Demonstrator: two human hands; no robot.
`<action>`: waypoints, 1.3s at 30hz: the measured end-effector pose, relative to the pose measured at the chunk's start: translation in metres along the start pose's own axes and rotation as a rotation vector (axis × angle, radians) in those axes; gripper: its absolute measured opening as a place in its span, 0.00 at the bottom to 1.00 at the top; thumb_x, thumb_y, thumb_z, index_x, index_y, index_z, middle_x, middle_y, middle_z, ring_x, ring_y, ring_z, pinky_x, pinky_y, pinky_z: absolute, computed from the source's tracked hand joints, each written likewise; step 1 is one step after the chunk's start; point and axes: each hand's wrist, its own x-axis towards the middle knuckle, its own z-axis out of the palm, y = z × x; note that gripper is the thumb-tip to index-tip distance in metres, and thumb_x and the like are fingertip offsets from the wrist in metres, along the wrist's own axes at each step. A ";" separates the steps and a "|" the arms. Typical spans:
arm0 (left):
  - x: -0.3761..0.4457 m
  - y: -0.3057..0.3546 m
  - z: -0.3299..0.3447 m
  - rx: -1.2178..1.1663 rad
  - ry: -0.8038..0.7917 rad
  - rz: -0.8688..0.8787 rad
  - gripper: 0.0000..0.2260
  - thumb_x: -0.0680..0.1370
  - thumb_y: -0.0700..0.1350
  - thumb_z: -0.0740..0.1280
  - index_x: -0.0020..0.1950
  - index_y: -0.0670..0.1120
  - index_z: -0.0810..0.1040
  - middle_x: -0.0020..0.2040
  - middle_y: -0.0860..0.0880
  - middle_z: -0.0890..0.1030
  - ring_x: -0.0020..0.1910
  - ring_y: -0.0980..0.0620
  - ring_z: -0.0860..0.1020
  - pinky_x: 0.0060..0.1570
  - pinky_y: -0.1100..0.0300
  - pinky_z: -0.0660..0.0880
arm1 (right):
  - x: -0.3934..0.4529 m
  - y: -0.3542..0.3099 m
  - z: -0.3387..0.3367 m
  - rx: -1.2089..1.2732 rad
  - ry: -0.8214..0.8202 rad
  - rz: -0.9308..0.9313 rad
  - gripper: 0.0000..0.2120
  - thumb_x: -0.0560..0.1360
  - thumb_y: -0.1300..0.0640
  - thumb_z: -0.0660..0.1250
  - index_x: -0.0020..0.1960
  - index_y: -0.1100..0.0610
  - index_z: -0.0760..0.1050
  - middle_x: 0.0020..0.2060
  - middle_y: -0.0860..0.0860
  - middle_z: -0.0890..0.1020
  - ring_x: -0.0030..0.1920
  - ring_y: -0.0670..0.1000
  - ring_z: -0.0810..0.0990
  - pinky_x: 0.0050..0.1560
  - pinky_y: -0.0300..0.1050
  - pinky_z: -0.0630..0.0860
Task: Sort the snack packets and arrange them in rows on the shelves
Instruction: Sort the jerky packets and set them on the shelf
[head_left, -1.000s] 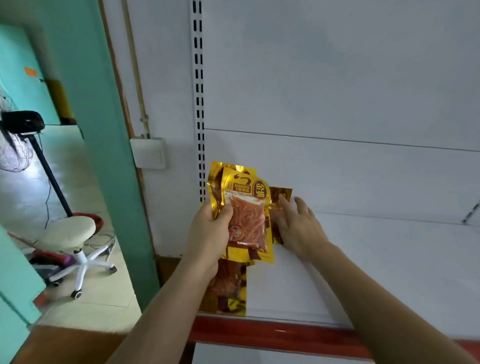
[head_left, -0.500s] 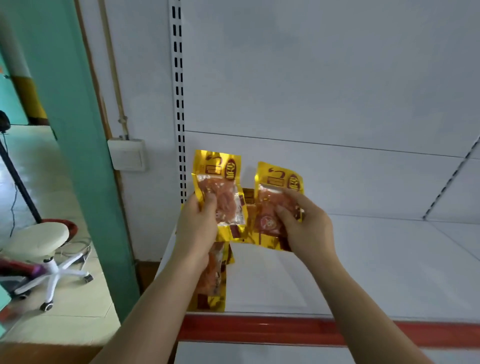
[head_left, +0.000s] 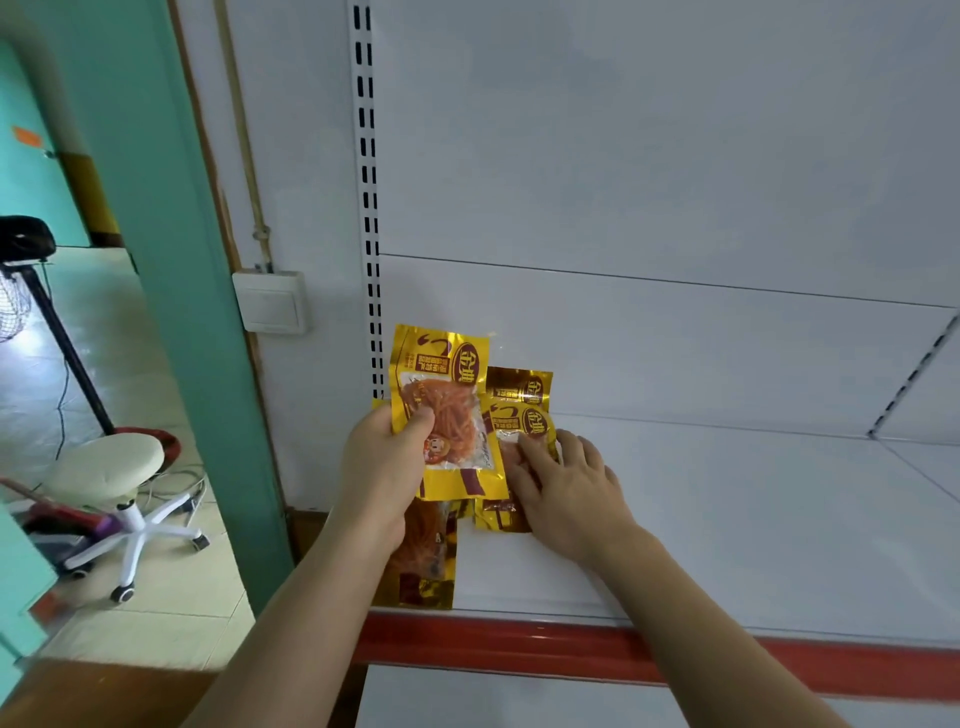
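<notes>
At 9 o'clock a white stool (head_left: 106, 462) stands on the floor, well apart from the shelf (head_left: 727, 519). Left hand (head_left: 382, 467) grips a gold snack pkt (head_left: 447, 410) upright, thumb curled over its front at the lower-left edge, other fingers hidden behind; another pkt (head_left: 423, 561) lies flat at 6 o'clock under that wrist. Right hand (head_left: 566, 488), fingers near straight, presses a third pkt (head_left: 522, 423) onto the shelf at 3 o'clock of the held one, fingertips on its clear window, w/ a fourth pkt (head_left: 519, 387) behind it.

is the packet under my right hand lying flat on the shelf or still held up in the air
Lying flat. The packet rests on the white shelf beside the held one, with the right hand pressing on it, fingers spread straight.
</notes>
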 end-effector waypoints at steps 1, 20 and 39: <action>0.000 0.000 0.000 0.012 -0.001 0.003 0.09 0.84 0.49 0.66 0.51 0.47 0.84 0.47 0.46 0.87 0.46 0.44 0.87 0.49 0.35 0.83 | -0.002 -0.002 0.000 -0.028 0.007 0.002 0.26 0.83 0.38 0.46 0.79 0.43 0.55 0.76 0.55 0.61 0.76 0.59 0.56 0.74 0.59 0.59; -0.031 -0.014 0.014 0.834 -0.025 0.467 0.27 0.83 0.52 0.66 0.80 0.49 0.64 0.66 0.51 0.78 0.62 0.49 0.78 0.57 0.56 0.75 | -0.038 0.002 -0.025 0.596 0.279 -0.015 0.16 0.81 0.54 0.66 0.67 0.43 0.78 0.49 0.46 0.81 0.46 0.45 0.77 0.45 0.32 0.71; -0.032 -0.041 0.006 1.368 -0.097 0.436 0.30 0.82 0.66 0.54 0.78 0.50 0.65 0.80 0.43 0.64 0.81 0.38 0.57 0.76 0.35 0.57 | -0.074 -0.011 -0.009 -0.033 -0.001 0.000 0.29 0.80 0.34 0.51 0.79 0.42 0.54 0.80 0.51 0.56 0.79 0.58 0.52 0.76 0.58 0.58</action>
